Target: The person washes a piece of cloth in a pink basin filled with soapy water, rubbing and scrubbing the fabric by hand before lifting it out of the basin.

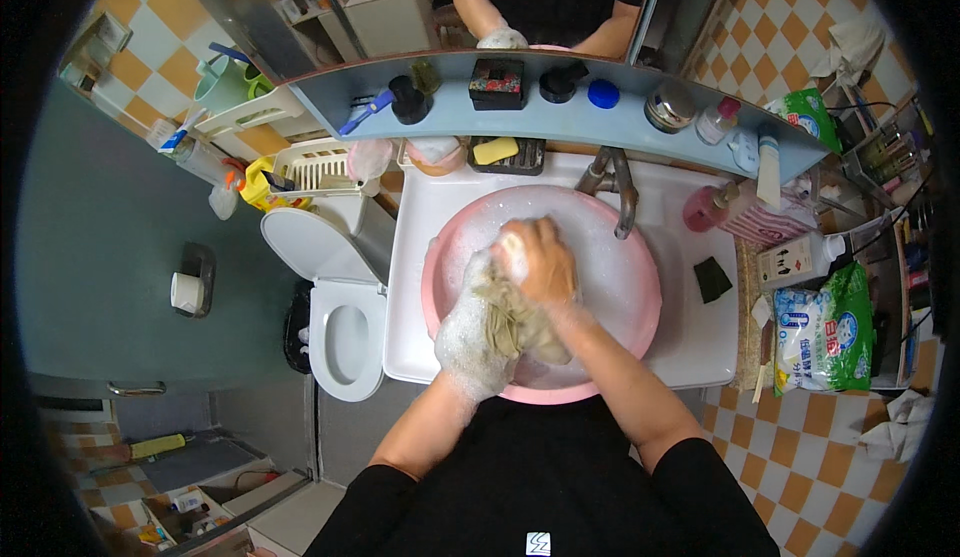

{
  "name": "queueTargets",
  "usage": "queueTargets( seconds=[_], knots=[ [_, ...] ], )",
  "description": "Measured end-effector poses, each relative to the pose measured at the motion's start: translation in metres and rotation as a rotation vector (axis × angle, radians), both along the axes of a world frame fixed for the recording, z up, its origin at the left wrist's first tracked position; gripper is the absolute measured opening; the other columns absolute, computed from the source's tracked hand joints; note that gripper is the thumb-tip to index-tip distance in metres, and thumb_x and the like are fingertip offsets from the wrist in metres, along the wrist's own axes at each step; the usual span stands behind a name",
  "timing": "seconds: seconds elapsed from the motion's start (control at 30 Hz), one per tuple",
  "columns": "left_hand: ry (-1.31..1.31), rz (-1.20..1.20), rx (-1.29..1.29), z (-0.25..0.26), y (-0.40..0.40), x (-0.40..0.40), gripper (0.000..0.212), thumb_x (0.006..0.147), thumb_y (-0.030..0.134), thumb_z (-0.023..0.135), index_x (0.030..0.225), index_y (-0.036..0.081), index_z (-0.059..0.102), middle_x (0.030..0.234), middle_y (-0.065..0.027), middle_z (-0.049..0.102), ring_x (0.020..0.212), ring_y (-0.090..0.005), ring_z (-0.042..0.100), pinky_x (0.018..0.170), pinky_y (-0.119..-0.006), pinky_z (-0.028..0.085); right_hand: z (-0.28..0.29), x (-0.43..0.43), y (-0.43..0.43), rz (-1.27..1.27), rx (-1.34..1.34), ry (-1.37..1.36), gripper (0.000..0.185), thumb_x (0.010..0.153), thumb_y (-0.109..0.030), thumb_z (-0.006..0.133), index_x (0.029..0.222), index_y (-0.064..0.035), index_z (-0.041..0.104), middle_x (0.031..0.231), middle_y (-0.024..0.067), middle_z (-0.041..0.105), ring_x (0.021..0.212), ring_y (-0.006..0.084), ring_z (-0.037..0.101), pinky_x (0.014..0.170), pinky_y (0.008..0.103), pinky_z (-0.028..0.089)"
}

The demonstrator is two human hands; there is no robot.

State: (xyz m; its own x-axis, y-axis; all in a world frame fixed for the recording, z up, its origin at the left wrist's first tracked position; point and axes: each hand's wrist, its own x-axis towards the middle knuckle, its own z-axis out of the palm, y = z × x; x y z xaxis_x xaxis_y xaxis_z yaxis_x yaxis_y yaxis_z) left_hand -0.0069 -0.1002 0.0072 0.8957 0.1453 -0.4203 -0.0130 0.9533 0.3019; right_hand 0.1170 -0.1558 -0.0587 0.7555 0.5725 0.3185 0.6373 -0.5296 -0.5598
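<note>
A pink plastic basin [651, 317] of foamy water stands in the white sink [705, 347]. Over the basin, suds coat my left hand [474, 354] up to the wrist, and it grips a wet olive-beige cloth [505, 324]. My right hand [546, 266], blurred by motion, is curled over the bunched cloth against my left hand. Between its thumb and fingers shows a whitish patch [513, 249]; whether it is soap or foam, I cannot tell. Foam hides most of my left fingers.
A metal faucet [621, 189] reaches over the basin's back right rim. Yellow soap [496, 150] rests on a black dish behind. A pink pump bottle [706, 208] and green detergent bag [832, 332] stand right; the toilet [346, 354] is left. A blue shelf [510, 123] holds toiletries.
</note>
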Motion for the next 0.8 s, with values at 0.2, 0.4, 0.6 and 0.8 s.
queueTargets(
  seconds=[0.2, 0.4, 0.6, 0.8],
  knots=[
    [-0.070, 0.030, 0.043, -0.028, 0.018, -0.029, 0.047, 0.099, 0.041, 0.046, 0.133, 0.010, 0.047, 0.117, -0.0095, 0.058, 0.100, -0.0226, 0.059, 0.086, -0.032, 0.051, 0.035, 0.030, -0.023, -0.152, 0.334, 0.972, 0.039, 0.094, -0.041, 0.059, 0.118, -0.0116, 0.054, 0.114, 0.0085, 0.058, 0.105, 0.0234, 0.058, 0.084, 0.0392, 0.051],
    [-0.136, 0.051, 0.035, -0.022, 0.030, -0.024, 0.045, 0.099, 0.039, 0.048, 0.131, 0.008, 0.048, 0.119, -0.0108, 0.057, 0.104, -0.0235, 0.058, 0.089, -0.033, 0.050, 0.006, -0.012, -0.056, 0.262, 0.852, 1.174, 0.066, 0.093, -0.043, 0.058, 0.136, 0.0034, 0.041, 0.131, 0.0097, 0.050, 0.125, 0.0225, 0.045, 0.109, 0.0330, 0.032],
    [-0.296, 0.214, -0.037, 0.006, 0.038, 0.006, 0.043, 0.098, 0.036, 0.050, 0.129, 0.006, 0.049, 0.122, -0.0122, 0.056, 0.108, -0.0244, 0.056, 0.092, -0.035, 0.049, 0.039, -0.022, -0.035, 0.394, 1.071, 1.365, 0.049, 0.093, -0.024, 0.056, 0.135, -0.0043, 0.041, 0.129, 0.0111, 0.049, 0.124, 0.0234, 0.047, 0.105, 0.0343, 0.037],
    [-0.543, 0.264, -0.136, 0.031, 0.053, 0.030, 0.043, 0.097, 0.034, 0.051, 0.128, 0.005, 0.049, 0.125, -0.0136, 0.054, 0.113, -0.0256, 0.053, 0.096, -0.036, 0.048, 0.079, -0.087, -0.015, 0.122, 0.660, 0.155, 0.045, 0.083, -0.016, 0.065, 0.124, -0.0068, 0.051, 0.121, 0.0179, 0.049, 0.109, 0.0321, 0.054, 0.094, 0.0400, 0.045]
  ],
)
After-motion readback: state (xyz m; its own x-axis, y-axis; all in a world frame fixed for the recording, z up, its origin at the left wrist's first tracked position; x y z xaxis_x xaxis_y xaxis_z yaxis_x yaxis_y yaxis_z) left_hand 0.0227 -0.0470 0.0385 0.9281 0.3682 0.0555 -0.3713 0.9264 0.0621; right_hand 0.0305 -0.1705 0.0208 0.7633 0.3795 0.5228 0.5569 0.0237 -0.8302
